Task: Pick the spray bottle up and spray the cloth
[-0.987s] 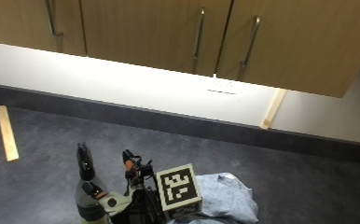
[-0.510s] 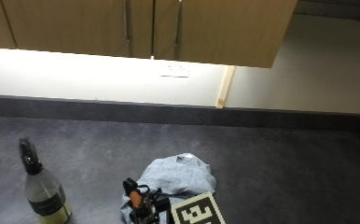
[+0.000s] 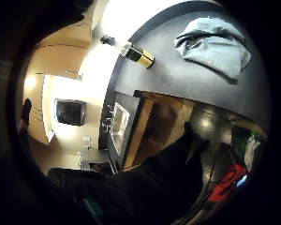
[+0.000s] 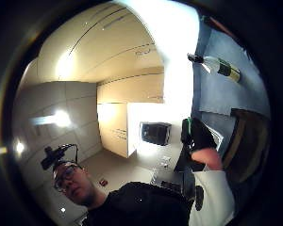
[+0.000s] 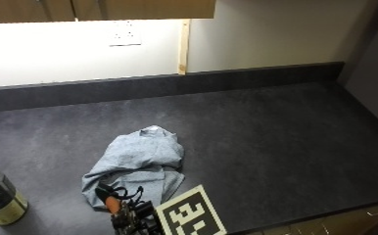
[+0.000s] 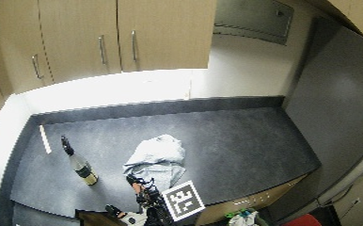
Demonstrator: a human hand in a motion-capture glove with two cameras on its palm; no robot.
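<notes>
- A dark grey bench [image 5: 273,142] ran along a white wall, with pale wooden cupboards [image 6: 106,37] above it in the wide outside view.
- A crumpled light blue-grey cloth [image 5: 140,161] lay on the bench, near the front edge and left of the middle.
- A glass bottle [image 6: 80,165] with a dark neck and a gold label stood upright toward the bench's left end, well apart from the cloth (it looked like a wine bottle; no spray head could be made out).
- The gloved right hand [image 5: 127,213] was at the front edge of the bench, just beside the near edge of the cloth; only a small part of it showed.
- Whether its fingers were spread or curled could not be told.
- The hand touched neither the bottle nor, as far as could be seen, the cloth.
- A thin pale wooden strip [image 6: 44,139] lay flat near the bench's left edge.
- From the little finger side palm view, the cloth and the bottle both sat on the bench, apart from each other.
</notes>
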